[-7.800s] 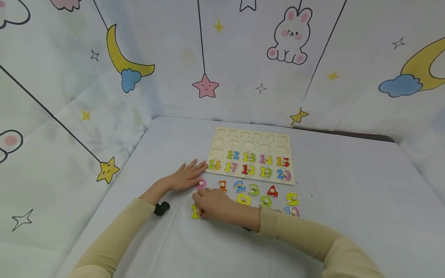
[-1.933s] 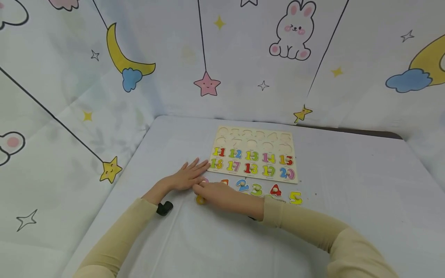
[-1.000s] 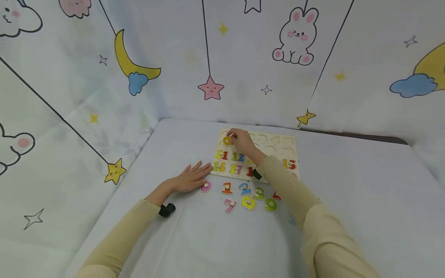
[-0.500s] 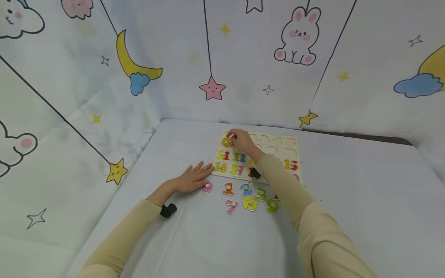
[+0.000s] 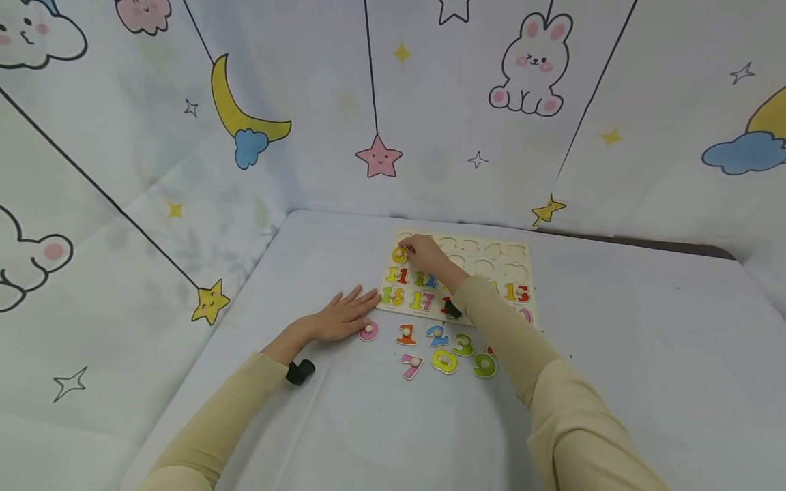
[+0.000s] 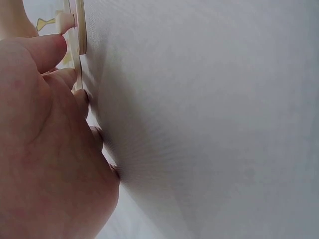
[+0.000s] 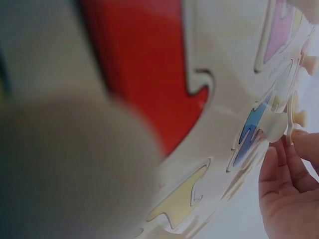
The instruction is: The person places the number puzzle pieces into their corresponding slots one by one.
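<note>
My left hand (image 5: 341, 319) lies flat on the table, fingers spread, fingertips at the lower left corner of the wooden number board (image 5: 377, 300). Its thumb is right at the pink 0 piece (image 5: 368, 331), whose knob (image 6: 65, 22) shows in the left wrist view. My right hand (image 5: 428, 255) reaches over the board and pinches the yellow-orange number 6 piece (image 5: 399, 255) at the left end of the second row. In the right wrist view the thumb and curled fingers (image 7: 284, 184) are at that piece's edge. Pieces 11 to 20 fill the two lower rows; the right forearm hides some.
Below the board lie loose pieces: orange 1 (image 5: 406, 334), blue 2 (image 5: 438, 335), green 3 (image 5: 463, 344), pink 7 (image 5: 411, 365), yellow 8 (image 5: 445, 361) and green 9 (image 5: 484, 365). The right sleeve (image 5: 516, 341) covers others. A patterned cloth (image 5: 319, 102) hangs behind the table.
The 11 piece went into the board. My right hand then carried the 6 piece from beside the left hand up to the board, where it now lies lower and flatter. The left hand stayed put.
</note>
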A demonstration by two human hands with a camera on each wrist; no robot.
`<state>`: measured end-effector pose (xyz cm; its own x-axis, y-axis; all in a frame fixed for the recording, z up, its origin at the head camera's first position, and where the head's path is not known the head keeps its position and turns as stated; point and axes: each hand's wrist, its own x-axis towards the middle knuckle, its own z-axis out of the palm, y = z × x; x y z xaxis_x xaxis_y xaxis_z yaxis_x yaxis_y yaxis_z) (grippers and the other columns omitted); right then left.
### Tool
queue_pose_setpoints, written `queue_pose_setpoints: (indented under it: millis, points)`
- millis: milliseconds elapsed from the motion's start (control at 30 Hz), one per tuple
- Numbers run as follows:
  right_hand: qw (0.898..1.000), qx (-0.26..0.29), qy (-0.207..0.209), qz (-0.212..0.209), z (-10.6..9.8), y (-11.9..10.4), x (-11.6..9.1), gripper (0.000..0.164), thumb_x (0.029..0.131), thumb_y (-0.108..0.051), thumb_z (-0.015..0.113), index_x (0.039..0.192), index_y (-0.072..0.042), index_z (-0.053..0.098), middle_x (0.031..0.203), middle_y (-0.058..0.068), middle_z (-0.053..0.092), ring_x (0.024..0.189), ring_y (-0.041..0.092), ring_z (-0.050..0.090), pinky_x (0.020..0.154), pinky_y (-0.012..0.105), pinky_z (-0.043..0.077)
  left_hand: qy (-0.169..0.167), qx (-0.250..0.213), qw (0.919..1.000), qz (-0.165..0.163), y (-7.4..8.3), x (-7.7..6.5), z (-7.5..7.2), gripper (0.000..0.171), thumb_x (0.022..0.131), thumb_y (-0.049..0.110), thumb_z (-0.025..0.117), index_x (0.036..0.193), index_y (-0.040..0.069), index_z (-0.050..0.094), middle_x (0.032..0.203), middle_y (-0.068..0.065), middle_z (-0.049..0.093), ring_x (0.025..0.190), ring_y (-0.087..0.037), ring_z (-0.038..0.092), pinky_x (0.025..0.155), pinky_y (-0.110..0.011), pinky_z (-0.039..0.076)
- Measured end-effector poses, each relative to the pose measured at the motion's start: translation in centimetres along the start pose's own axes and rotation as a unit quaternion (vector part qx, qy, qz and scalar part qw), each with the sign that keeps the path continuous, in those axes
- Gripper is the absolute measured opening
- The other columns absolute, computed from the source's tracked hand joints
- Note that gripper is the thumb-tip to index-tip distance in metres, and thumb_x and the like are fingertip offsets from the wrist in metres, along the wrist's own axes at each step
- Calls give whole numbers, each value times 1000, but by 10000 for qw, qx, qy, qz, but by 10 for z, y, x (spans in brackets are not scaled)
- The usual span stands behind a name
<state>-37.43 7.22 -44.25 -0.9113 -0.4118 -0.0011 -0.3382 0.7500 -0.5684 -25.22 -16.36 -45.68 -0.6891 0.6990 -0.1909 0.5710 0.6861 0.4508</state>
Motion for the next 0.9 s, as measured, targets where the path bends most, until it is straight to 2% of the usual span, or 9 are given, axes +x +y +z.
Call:
queue_pose_setpoints:
  millis: [200, 367, 500, 600, 633, 700, 800, 900]
  points:
    - [9995, -241, -137, -171, 0, 1, -1, 35, 98, -5, 46, 132, -3, 53, 121, 14, 57, 84, 22, 50, 76, 33, 40, -32, 7, 10000, -18, 1, 0, -1, 58, 102, 35, 36, 151, 11, 16, 155, -7, 8, 139, -31, -7, 104, -57, -5]
    - [9994, -229, -104, -244, 1, 1, -2, 37, 98, -5, 44, 135, -4, 50, 125, 14, 55, 80, 22, 47, 77, 33, 38, -56, 17, 10000, -69, 0, 1, -1, 58, 102, 35, 36, 151, 12, 15, 156, -6, 7, 139, -29, -7, 104, -56, -5]
    - [9998, -180, 22, -48, 1, 2, -4, 40, 98, -5, 44, 138, -8, 47, 134, 13, 49, 103, 24, 52, 87, 35, 39, -109, 41, 9999, -122, -1, 2, 0, 58, 102, 37, 35, 151, 14, 14, 156, -4, 5, 139, -27, -8, 105, -55, -6]
    - [9997, -215, 130, 50, -2, 1, -9, 39, 98, -6, 44, 137, -8, 48, 137, 12, 47, 124, 27, 42, 97, 38, 36, -100, 9, 9999, -100, 0, 2, 0, 58, 102, 36, 35, 151, 13, 15, 156, -5, 6, 139, -28, -8, 105, -55, -5]
    - [9995, -263, 160, 42, -4, 1, -11, 38, 99, -7, 44, 136, -7, 49, 136, 13, 48, 126, 28, 40, 98, 39, 35, -92, -13, 9999, -95, 0, 2, -1, 58, 102, 36, 35, 151, 13, 15, 156, -5, 6, 139, -28, -8, 105, -56, -5]
    - [9991, -366, 209, 42, -5, -1, -15, 36, 99, -9, 44, 134, -5, 51, 133, 13, 51, 120, 27, 46, 94, 38, 38, -78, -32, 9999, -92, 0, 1, -1, 58, 102, 36, 36, 151, 12, 15, 156, -5, 7, 139, -29, -8, 105, -56, -5]
    - [9979, -564, 310, 57, -5, -3, -18, 33, 99, -9, 45, 129, -5, 56, 125, 12, 57, 101, 25, 55, 80, 35, 43, -45, -34, 10000, -72, 1, 0, -1, 58, 102, 35, 36, 151, 12, 16, 155, -6, 8, 139, -29, -7, 104, -56, -5]
    - [9960, -809, 384, 50, -2, -6, -20, 29, 97, -9, 47, 122, -7, 61, 117, 9, 62, 82, 22, 54, 65, 33, 43, -39, 0, 10000, -75, 1, 0, -1, 58, 102, 35, 36, 151, 11, 16, 155, -6, 8, 139, -29, -7, 104, -56, -5]
